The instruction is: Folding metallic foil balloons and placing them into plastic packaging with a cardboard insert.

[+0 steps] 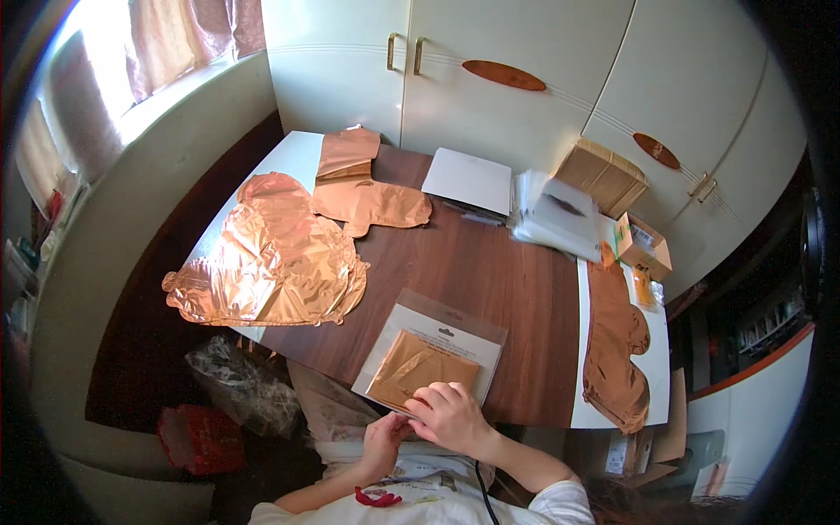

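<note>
With twelve o'clock pointing away from the person, the folded foil packet (424, 366) lies at the near edge of the table (472, 262), at eleven o'clock from the right hand (453, 418) and at one o'clock from the left hand (383, 446). It rests against a white card (422, 325) of a clear bag (455, 310); whether it sits wholly inside cannot be told. The bag's long axis points toward one o'clock, while the packet's slightly longer side runs roughly from ten to four. The right hand is nearer, its curled fingers overlapping the packet's near edge; the left is at eight o'clock from it, lower down, its fingertips meeting the right's at the bag's near end. Both hands are gathered in rather than spread, but the fingertips overlap, so what each pinches cannot be told. A large copper foil shape (271, 254) lies out between ten and eleven o'clock, and a long foil shape (617, 341) at about two, both well apart from the hands.
</note>
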A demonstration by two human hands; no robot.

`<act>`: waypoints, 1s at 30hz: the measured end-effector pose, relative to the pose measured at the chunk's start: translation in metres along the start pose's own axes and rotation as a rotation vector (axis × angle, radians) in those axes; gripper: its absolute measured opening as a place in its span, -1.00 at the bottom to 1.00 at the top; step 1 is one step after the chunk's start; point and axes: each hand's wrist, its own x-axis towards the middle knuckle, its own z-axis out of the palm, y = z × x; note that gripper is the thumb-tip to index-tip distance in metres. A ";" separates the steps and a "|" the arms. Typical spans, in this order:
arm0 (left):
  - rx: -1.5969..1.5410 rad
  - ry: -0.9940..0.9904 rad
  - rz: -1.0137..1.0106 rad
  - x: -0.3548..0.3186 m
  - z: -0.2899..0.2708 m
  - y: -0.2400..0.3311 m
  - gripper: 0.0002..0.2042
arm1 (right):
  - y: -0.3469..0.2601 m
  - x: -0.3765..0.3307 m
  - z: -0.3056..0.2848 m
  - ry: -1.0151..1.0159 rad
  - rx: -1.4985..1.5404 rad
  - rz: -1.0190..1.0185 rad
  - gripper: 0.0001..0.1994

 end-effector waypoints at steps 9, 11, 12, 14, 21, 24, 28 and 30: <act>-0.038 -0.029 0.003 0.004 0.000 0.000 -0.66 | -0.001 -0.003 0.005 0.106 -0.026 0.042 -0.76; -0.017 -0.063 0.000 0.005 0.000 0.000 -0.64 | -0.001 -0.005 0.007 0.137 -0.033 0.076 -0.78; 0.003 -0.098 -0.004 0.006 0.000 0.000 -0.62 | 0.000 -0.005 0.007 0.137 -0.033 0.077 -0.78; 0.042 -0.096 -0.024 0.005 -0.001 -0.001 -0.61 | 0.001 -0.004 0.008 0.178 -0.069 0.120 -0.78; 0.094 -0.096 -0.041 0.003 0.001 0.001 -0.60 | 0.009 -0.003 0.009 0.199 -0.093 0.153 -0.78; 0.072 -0.116 -0.021 0.005 -0.004 -0.004 -0.59 | 0.008 -0.004 0.009 0.202 -0.111 0.178 -0.78; 0.088 -0.137 -0.035 0.002 0.003 0.007 -0.63 | 0.011 -0.005 0.007 0.201 -0.097 0.187 -0.67; 0.196 -0.107 -0.040 -0.002 0.012 0.019 -0.74 | 0.018 -0.009 0.003 0.152 -0.040 0.197 -0.53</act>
